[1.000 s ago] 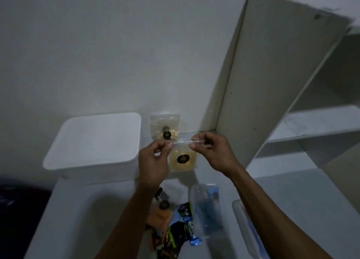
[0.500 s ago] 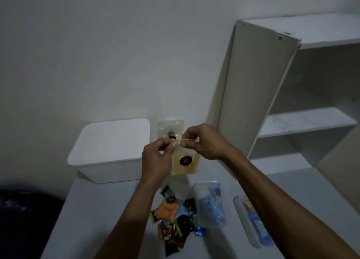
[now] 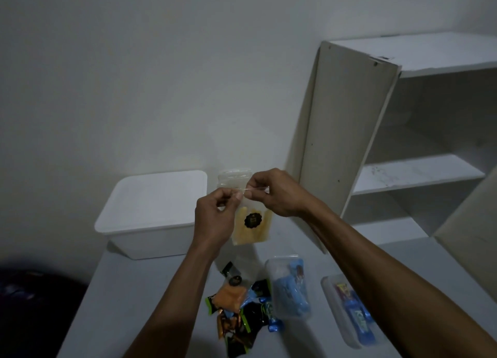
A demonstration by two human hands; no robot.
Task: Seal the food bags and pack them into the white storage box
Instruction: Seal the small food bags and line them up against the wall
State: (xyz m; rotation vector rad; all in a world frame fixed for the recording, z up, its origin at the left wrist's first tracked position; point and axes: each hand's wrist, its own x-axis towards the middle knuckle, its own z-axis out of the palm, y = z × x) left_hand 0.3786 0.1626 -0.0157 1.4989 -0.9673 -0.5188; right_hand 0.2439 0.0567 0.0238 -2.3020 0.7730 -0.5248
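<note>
The bag's (image 3: 251,224) top is still being pinched by the left hand (image 3: 215,217) and right hand (image 3: 279,193), fingertips now being brought closer together.

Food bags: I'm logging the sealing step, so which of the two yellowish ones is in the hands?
The nearer yellow snack bag with the black round label: left hand and right hand pinch its top edge. The other bag stands untouched behind it by the wall.
</note>
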